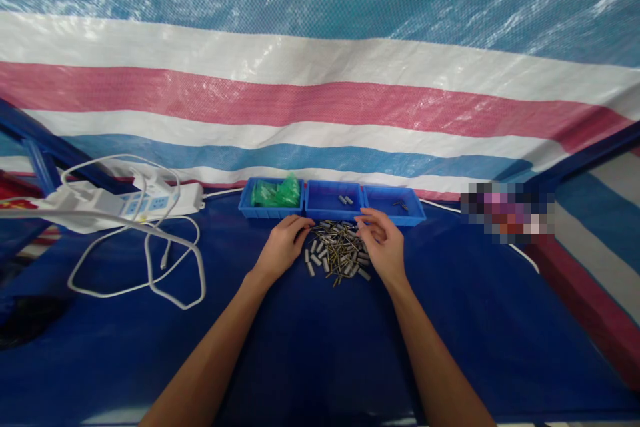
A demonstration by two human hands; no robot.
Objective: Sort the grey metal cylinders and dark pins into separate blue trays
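A pile of small metal pins and grey sleeves [337,250] lies on the blue table cover. My left hand [283,243] rests at the pile's left edge, fingers curled with the tips touching the parts. At the pile's right edge is my right hand [383,243], its fingers bent in a pinch over the parts; what they hold is too small to name. Just behind the pile stand three blue trays: the left tray [246,203] holds green plastic bags, the middle tray [325,203] two grey sleeves, and the right tray [415,208] a couple of dark pins.
A white power strip [150,200] with white cables [150,260] looping over the table lies at the left. A striped tarp [320,93] hangs close behind the trays. Blue frame bars stand at both sides, with a blurred patch at the right.
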